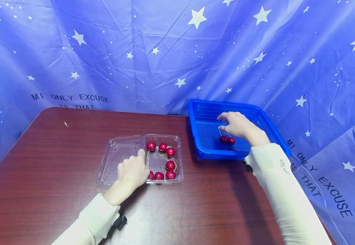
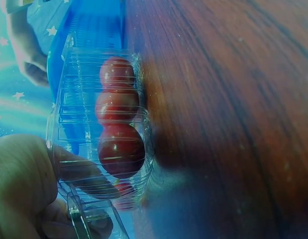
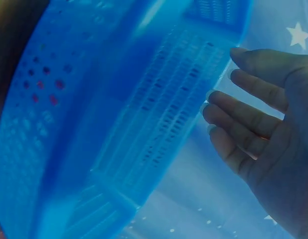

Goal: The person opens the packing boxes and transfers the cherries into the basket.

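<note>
So the fingers of the right hand (image 1: 237, 124) are loosely curved with gaps between them, thumb set apart, and they've got hold of nothing. They're hanging over a blue basket (image 1: 217, 152), which has two dark red cherries (image 1: 224, 139) lying side by side in it, just below the hand, with thin stems showing.

The left hand (image 1: 133, 172) is a different story — its fingers are closed up around the hinge-side wall of a clear plastic box (image 1: 180, 160), pinching it, with part of the hand seen through the plastic in the left wrist view. I can count seven red cherries (image 1: 170, 165) in there, lined up along the edges, one partly hidden by the hand. The box's lid (image 1: 120, 153) is folded open to the left.

Box and basket sit near each other but apart on a reddish-brown table (image 1: 58, 153), basket on the right. There's a tiny pale scrap (image 1: 66, 124) toward the back left, and behind it all hangs a blue cloth (image 1: 153, 23) with white stars and black lettering — kinda wrinkly.
</note>
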`<act>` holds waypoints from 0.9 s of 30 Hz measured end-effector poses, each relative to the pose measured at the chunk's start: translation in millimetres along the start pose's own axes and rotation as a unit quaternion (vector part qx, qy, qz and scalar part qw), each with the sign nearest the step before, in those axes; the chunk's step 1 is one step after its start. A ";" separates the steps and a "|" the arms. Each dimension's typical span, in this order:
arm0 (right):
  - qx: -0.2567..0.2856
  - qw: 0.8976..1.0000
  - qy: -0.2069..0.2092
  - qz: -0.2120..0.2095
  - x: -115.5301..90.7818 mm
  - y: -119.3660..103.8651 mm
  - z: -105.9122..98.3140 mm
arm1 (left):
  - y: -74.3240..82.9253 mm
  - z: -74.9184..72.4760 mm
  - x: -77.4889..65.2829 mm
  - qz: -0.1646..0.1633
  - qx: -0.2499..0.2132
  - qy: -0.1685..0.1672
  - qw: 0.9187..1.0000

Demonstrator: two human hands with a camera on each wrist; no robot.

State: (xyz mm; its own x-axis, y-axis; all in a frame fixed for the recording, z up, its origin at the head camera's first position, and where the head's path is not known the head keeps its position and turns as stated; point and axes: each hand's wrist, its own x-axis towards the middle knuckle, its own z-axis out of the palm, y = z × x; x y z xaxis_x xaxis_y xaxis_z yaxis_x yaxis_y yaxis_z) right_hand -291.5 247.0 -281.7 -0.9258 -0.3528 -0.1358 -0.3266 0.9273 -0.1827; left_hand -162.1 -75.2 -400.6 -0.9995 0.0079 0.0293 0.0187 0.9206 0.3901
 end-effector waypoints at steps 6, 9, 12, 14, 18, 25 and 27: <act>-0.007 1.000 0.015 -0.026 6.4 -20.0 -6.1 | -0.6 0.1 0.1 0.000 -0.001 0.002 1.000; -0.008 0.999 0.015 -0.032 8.2 -31.9 -8.1 | -0.6 0.2 0.1 0.001 -0.001 0.003 1.000; -0.013 0.999 0.015 -0.040 10.2 -42.2 -8.7 | -0.7 0.4 0.2 0.001 0.000 0.004 1.000; -0.020 0.999 0.015 -0.048 11.9 -47.2 -8.1 | -0.9 0.6 0.2 0.001 0.000 0.003 1.000; -0.036 0.997 0.019 -0.064 14.6 -56.9 -5.9 | -0.9 1.1 0.3 0.001 -0.001 -0.004 1.000; -0.057 0.993 0.027 -0.104 19.5 -80.4 -1.9 | -0.6 0.7 0.4 -0.001 0.000 -0.006 1.000; -0.064 0.991 0.031 -0.115 21.2 -87.9 0.6 | -0.3 0.7 0.6 -0.001 0.000 -0.004 1.000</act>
State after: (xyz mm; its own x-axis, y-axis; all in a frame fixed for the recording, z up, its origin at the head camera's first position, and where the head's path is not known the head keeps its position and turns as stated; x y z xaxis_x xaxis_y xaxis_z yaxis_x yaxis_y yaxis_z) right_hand -282.3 157.9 -269.1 -0.8324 -0.5525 -0.0437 -0.5486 0.8326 -0.0757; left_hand -162.8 -75.2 -401.3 -0.9997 0.0094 0.0211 0.0169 0.9210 0.3892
